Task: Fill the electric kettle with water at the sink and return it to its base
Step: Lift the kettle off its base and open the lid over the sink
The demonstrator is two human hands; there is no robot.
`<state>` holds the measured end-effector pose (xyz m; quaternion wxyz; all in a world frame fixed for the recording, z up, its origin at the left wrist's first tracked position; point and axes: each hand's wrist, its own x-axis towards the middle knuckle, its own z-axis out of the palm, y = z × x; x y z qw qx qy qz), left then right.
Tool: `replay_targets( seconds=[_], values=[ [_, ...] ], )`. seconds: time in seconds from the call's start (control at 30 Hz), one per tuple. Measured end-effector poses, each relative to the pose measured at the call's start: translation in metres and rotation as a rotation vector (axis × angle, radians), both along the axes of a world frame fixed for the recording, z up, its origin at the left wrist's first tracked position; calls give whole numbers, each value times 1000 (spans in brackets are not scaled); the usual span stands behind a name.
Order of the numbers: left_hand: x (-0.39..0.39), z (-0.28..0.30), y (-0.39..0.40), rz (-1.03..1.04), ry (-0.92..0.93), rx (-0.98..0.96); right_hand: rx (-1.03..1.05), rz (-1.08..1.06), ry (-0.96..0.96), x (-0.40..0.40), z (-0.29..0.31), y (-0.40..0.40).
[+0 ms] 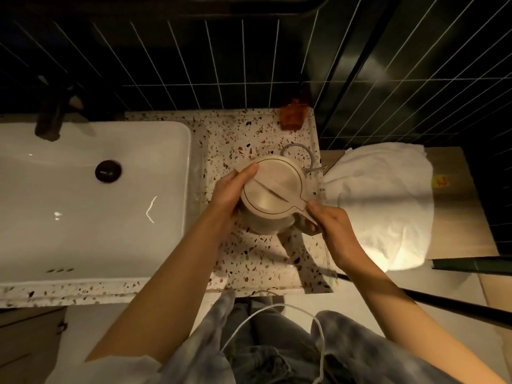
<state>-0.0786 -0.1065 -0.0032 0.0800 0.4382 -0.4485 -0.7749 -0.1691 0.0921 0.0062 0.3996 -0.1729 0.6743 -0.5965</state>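
Observation:
A cream electric kettle with its lid closed stands on the speckled terrazzo counter, right of the sink. My left hand wraps the kettle's left side, thumb on the lid's rim. My right hand grips the handle at the kettle's lower right. A grey cord loops out behind the kettle; the base itself is hidden beneath it. The white rectangular sink lies to the left, with a dark drain plug and a dark faucet at its back edge.
An orange-brown object sits at the counter's back right corner. A white towel lies on a wooden surface to the right. Dark tiled walls rise behind. A white cable hangs below the counter's front edge.

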Motion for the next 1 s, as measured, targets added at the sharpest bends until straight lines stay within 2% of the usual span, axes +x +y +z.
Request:
replay_targets(
  seconds=[0.13, 0.37, 0.63, 0.83, 1.0],
  values=[
    [25, 13, -9, 2, 44, -43, -4, 88, 5, 7, 9, -13],
    [65, 46, -30, 226, 71, -20, -110, 177, 17, 21, 33, -56],
    [110, 62, -72, 264, 108, -82, -150, 220, -10, 55, 47, -107],
    [150, 70, -116, 259, 142, -88, -154, 182, -29, 102, 57, -145],
    [182, 82, -148, 224, 91, -126, -199, 89, -32, 149, 61, -175]
  ],
)
